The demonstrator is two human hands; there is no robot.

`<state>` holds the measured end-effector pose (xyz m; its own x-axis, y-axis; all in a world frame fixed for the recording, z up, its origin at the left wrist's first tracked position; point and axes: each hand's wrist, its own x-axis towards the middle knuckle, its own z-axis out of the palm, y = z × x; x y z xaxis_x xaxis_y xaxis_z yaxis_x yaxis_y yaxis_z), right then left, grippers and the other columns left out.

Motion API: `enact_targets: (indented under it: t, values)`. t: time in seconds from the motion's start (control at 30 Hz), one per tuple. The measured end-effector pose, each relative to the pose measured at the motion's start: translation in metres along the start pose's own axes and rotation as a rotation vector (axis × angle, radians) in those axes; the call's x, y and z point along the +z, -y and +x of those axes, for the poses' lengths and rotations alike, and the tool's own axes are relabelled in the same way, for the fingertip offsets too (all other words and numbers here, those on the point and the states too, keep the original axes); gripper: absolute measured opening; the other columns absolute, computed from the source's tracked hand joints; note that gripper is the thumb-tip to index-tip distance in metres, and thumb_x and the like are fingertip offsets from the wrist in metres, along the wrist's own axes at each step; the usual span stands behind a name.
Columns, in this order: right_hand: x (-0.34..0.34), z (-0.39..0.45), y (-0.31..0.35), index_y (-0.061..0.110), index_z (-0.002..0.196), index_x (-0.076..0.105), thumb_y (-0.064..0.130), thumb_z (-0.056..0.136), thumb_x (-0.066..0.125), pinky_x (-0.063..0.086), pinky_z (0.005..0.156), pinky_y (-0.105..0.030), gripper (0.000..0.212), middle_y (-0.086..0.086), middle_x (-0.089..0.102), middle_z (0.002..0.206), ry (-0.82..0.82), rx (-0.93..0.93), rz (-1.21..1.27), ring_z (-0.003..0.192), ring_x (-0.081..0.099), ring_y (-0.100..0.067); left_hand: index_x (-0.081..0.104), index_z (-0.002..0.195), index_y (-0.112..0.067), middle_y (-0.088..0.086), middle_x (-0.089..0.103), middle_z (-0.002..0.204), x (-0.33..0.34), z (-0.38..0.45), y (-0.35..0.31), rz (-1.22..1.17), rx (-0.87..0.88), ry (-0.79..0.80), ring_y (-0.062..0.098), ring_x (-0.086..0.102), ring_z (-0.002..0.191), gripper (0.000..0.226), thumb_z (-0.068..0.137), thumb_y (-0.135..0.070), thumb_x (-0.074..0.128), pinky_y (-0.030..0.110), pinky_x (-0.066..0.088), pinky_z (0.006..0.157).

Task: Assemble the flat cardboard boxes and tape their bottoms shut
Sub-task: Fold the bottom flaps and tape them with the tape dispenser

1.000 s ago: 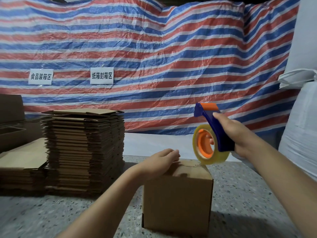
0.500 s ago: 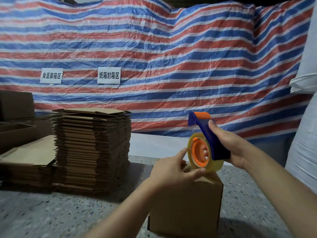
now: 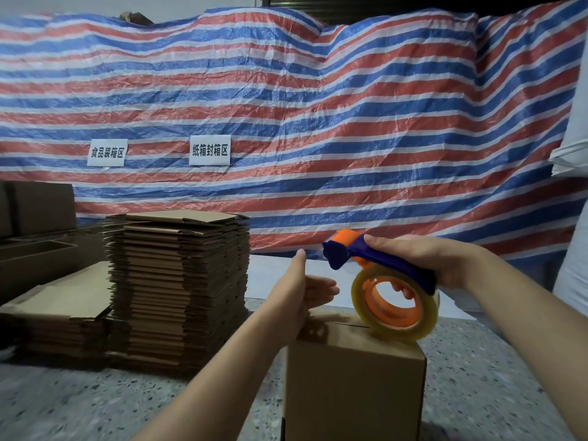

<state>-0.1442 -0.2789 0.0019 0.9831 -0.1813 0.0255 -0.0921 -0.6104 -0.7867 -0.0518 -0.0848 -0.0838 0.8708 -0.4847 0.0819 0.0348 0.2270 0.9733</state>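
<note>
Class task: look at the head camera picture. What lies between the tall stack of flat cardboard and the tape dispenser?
In the head view, the left hand, fingers straight, lies between the stack of flat cardboard and the tape dispenser, above the box.

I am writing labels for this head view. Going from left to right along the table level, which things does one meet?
Low pile of flat cardboard → tall stack of flat boxes → left hand → tape dispenser over the assembled box → right hand.
</note>
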Motion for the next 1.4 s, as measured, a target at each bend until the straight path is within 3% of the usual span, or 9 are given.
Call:
enact_targets:
  t: [0.13, 0.27, 0.33, 0.4, 0.47, 0.67, 0.83, 1.1, 1.4]
  values:
    - [-0.003, 0.003, 0.009, 0.007, 0.111, 0.067, 0.075, 0.064, 0.068, 0.055, 0.052, -0.03, 0.083, -0.011, 0.075, 0.084, 0.098, 0.01, -0.056, 0.061, 0.068, -0.018, 0.071, 0.097, -0.002, 0.013, 0.076, 0.09, 0.005, 0.0, -0.006, 0.006, -0.016, -0.006, 0.026, 0.072, 0.091, 0.067, 0.098, -0.059, 0.037, 0.032, 0.049, 0.094]
    - [-0.003, 0.004, 0.011, 0.008, 0.111, 0.067, 0.073, 0.07, 0.064, 0.055, 0.053, -0.028, 0.077, -0.01, 0.076, 0.087, 0.119, 0.037, -0.108, 0.062, 0.069, -0.018, 0.065, 0.114, 0.004, 0.018, 0.074, 0.098, 0.009, -0.004, -0.01, -0.059, -0.039, -0.057, 0.023, 0.071, 0.084, 0.042, 0.098, -0.033, 0.054, 0.014, 0.051, 0.05]
    - [-0.003, 0.004, 0.01, 0.009, 0.111, 0.066, 0.073, 0.069, 0.064, 0.055, 0.053, -0.028, 0.077, -0.01, 0.076, 0.088, 0.113, 0.041, -0.113, 0.062, 0.069, -0.017, 0.067, 0.112, 0.001, 0.012, 0.073, 0.091, 0.011, -0.005, -0.01, -0.048, -0.038, -0.049, 0.019, 0.07, 0.082, 0.029, 0.096, -0.021, 0.056, 0.015, 0.055, 0.076]
    - [-0.002, 0.005, 0.011, 0.009, 0.111, 0.066, 0.072, 0.068, 0.064, 0.055, 0.054, -0.028, 0.077, -0.01, 0.076, 0.087, 0.109, 0.046, -0.119, 0.062, 0.069, -0.017, 0.067, 0.109, -0.003, 0.007, 0.074, 0.09, 0.011, -0.004, -0.008, -0.026, -0.053, -0.044, 0.016, 0.069, 0.087, 0.022, 0.096, -0.014, 0.053, 0.033, 0.033, 0.111]
    - [-0.002, 0.005, 0.012, 0.009, 0.11, 0.066, 0.072, 0.068, 0.064, 0.055, 0.054, -0.028, 0.076, -0.01, 0.076, 0.087, 0.111, 0.056, -0.134, 0.061, 0.069, -0.016, 0.068, 0.11, -0.005, 0.004, 0.075, 0.092, 0.009, -0.003, -0.006, 0.002, -0.063, -0.064, 0.015, 0.068, 0.094, 0.022, 0.097, -0.014, 0.052, 0.041, 0.023, 0.114]
    - [-0.006, 0.008, 0.018, 0.009, 0.107, 0.068, 0.072, 0.066, 0.064, 0.055, 0.053, -0.027, 0.075, -0.008, 0.076, 0.083, 0.122, 0.115, -0.224, 0.059, 0.067, -0.015, 0.067, 0.078, -0.01, 0.004, 0.07, 0.078, 0.01, 0.001, 0.003, 0.055, -0.008, -0.215, 0.018, 0.065, 0.09, 0.017, 0.092, -0.011, 0.057, 0.033, 0.041, 0.079]
    - [-0.018, 0.009, 0.013, 0.009, 0.107, 0.069, 0.072, 0.061, 0.069, 0.055, 0.053, -0.027, 0.077, -0.009, 0.076, 0.081, 0.123, 0.162, -0.261, 0.059, 0.068, -0.015, 0.056, 0.084, -0.009, 0.006, 0.057, 0.081, 0.001, 0.006, 0.007, -0.186, -0.057, -0.453, 0.017, 0.056, 0.074, 0.021, 0.098, -0.011, 0.041, 0.042, 0.054, 0.088]
    - [-0.015, 0.009, 0.015, 0.01, 0.113, 0.066, 0.073, 0.055, 0.071, 0.056, 0.058, -0.027, 0.085, -0.01, 0.077, 0.09, 0.158, 0.178, -0.365, 0.067, 0.07, -0.017, 0.057, 0.082, -0.004, 0.011, 0.058, 0.083, -0.007, -0.002, 0.012, -0.292, 0.032, -0.453, 0.019, 0.063, 0.071, 0.02, 0.097, -0.007, 0.043, 0.036, 0.06, 0.068]
    - [-0.002, 0.014, 0.038, 0.013, 0.109, 0.069, 0.071, 0.061, 0.073, 0.057, 0.058, -0.027, 0.075, -0.007, 0.078, 0.086, 0.188, 0.252, -0.513, 0.065, 0.072, -0.015, 0.067, 0.071, -0.004, 0.003, 0.062, 0.064, -0.05, -0.02, 0.029, 0.215, 0.186, -0.376, 0.009, 0.053, 0.044, 0.029, 0.09, -0.026, 0.069, 0.021, 0.045, 0.044]
